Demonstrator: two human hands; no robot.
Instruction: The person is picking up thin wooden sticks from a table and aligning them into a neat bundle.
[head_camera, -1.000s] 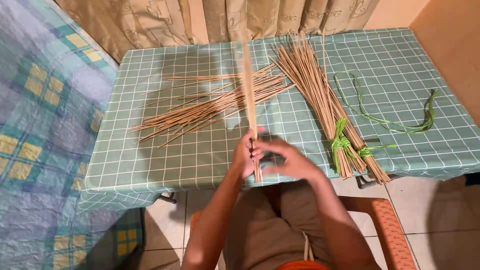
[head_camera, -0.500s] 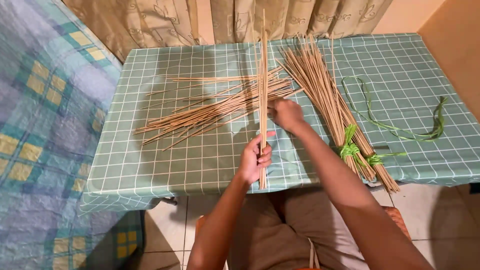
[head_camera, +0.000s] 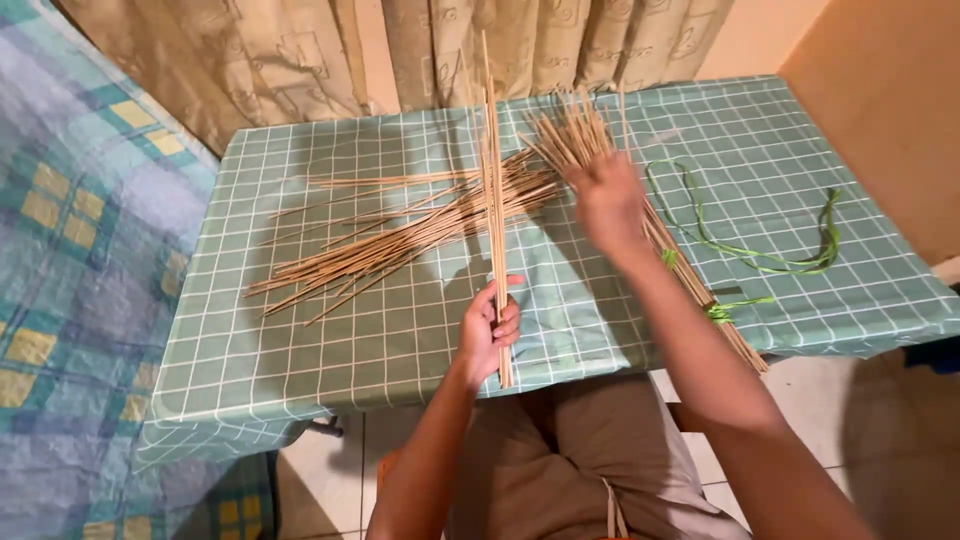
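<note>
Head view: our left hand (head_camera: 488, 335) grips a few upright sticks (head_camera: 492, 180); our right hand (head_camera: 605, 200), blurred, grip unclear, reaches the bundle (head_camera: 700, 290) beside them. Next needs one stick pinched.

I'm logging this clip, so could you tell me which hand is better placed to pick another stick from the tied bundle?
Probably the right hand: it is free and hovers over the tied bundle, while the left hand is closed around upright sticks.
</note>
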